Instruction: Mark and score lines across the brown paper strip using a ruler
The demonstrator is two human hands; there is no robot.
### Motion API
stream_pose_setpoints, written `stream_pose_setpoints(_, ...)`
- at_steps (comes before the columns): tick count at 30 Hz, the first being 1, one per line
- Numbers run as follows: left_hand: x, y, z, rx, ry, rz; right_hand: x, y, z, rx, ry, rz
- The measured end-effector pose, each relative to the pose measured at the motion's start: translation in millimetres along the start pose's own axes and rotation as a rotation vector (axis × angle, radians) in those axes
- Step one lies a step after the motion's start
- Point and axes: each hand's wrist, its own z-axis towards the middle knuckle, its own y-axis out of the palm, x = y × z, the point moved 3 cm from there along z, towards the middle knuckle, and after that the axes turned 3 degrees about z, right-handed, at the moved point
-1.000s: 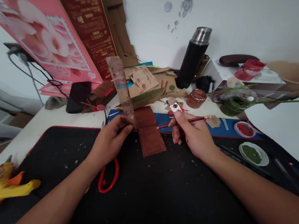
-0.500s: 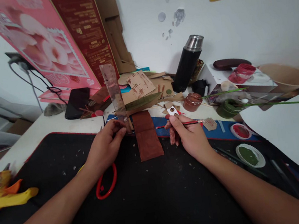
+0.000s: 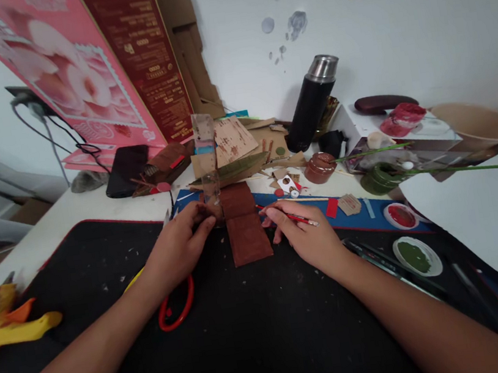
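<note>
While a clear, stained ruler (image 3: 203,134) is pinched between the thumb and curled fingers of the left hand (image 3: 180,240), a red pencil (image 3: 306,220) is clasped by the right hand (image 3: 312,239), its thumb and fingers closed around the shaft. Between the two hands, a brown strip (image 3: 249,237) is laid on the black mat (image 3: 234,343), with a crease seen across it. The ruler is pointed away from the person along the left side of the brown strip, its near end partly hidden by the left fingers; whether the two are touching cannot be told. The pencil's tip is held just beside the strip's right edge. Beneath the left forearm, a red scissor handle (image 3: 172,327) is partly covered, and farther left a yellow glue gun (image 3: 28,330) is placed. To the right, a lid of green paint (image 3: 435,259) and a lid of red paint (image 3: 415,217) are set out. Beyond the hands, cardboard pieces (image 3: 235,137) are heaped near a jar of brown paint (image 3: 319,171), and a black flask (image 3: 311,107) is stood by the wall (image 3: 237,40). At the back left, a phone (image 3: 127,171) is laid before a pink box (image 3: 76,81).
</note>
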Motion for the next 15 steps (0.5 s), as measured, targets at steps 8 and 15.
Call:
stream_pose_setpoints(8,0,-0.3,4,-0.058,0.001,-0.069,3,1,-1,-0.026,-0.052,-0.082)
stream_pose_setpoints(15,5,-5.8,1,-0.05,-0.024,0.001,-8,2,-3,-0.032,-0.251,-0.201)
